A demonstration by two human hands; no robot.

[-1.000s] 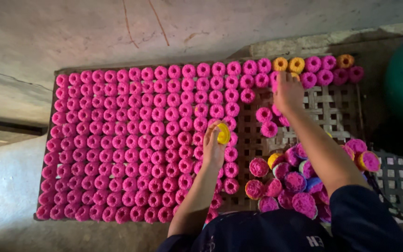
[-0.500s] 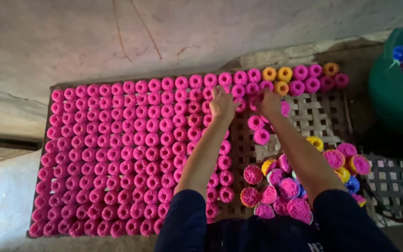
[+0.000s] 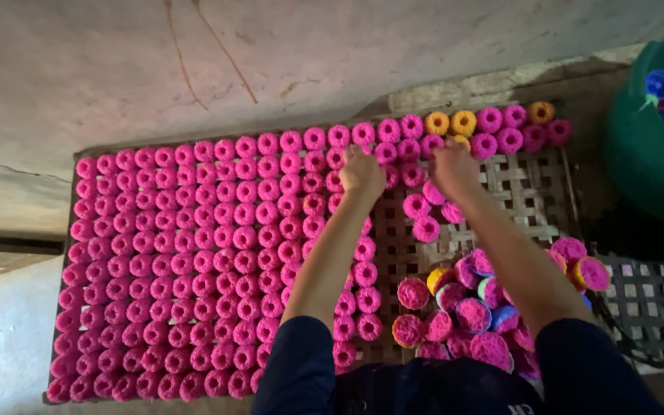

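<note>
Two hands at a tray of pink spools

Green tub (image 3: 647, 169) beside the tray (image 3: 532, 192) holds coloured cones. Left hand (image 3: 361, 170) and right hand (image 3: 453, 165), fingers curled, touch pink spools (image 3: 194, 253); grip unclear.

Spool rows (image 3: 217, 261) fill rack (image 3: 532, 192) left; loose pile (image 3: 470, 315) front right — tub (image 3: 647, 154) far right.
</note>
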